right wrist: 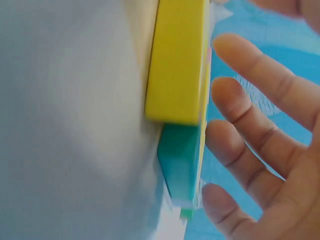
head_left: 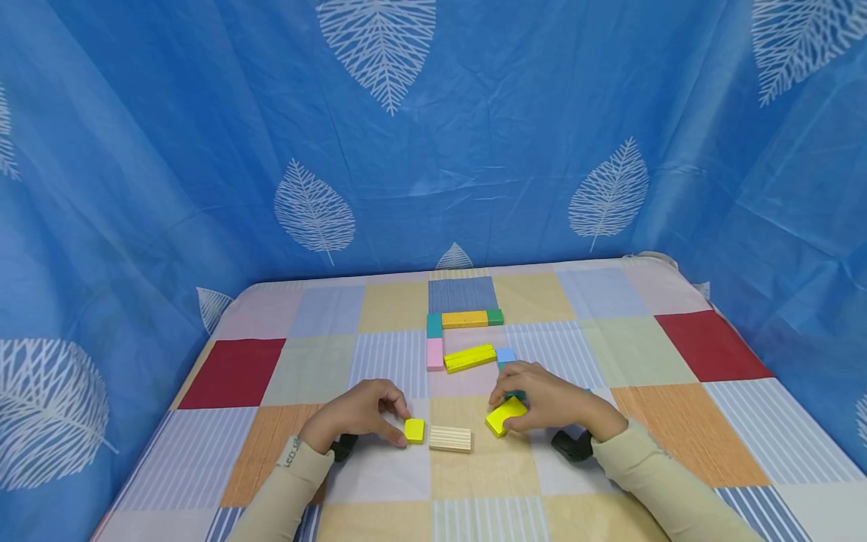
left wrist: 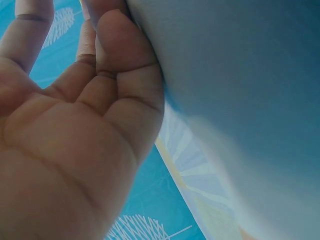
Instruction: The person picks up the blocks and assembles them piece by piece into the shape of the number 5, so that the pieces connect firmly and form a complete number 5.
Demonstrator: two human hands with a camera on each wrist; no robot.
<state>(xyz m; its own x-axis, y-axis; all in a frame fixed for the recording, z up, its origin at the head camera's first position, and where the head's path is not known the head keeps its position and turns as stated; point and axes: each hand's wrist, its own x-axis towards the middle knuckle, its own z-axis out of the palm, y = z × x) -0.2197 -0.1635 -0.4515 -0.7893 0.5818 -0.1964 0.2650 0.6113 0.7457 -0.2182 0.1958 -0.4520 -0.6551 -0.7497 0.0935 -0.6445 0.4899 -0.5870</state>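
The two hands are apart, both nearer the close edge of the table [head_left: 379, 519] than the far one. The left hand [head_left: 362, 412] pinches a little yellow block [head_left: 415, 431] at its left end. The right hand [head_left: 550, 397] pinches a bigger yellow block [head_left: 506, 416], which sits crooked (I can't tell if it is lifted). A plain wood block [head_left: 450, 439] lies between them. Toward the far edge, an orange block [head_left: 464, 320] lies between a teal block [head_left: 434, 325] and a green block [head_left: 494, 317], with a pink block [head_left: 435, 354] just below the teal one.
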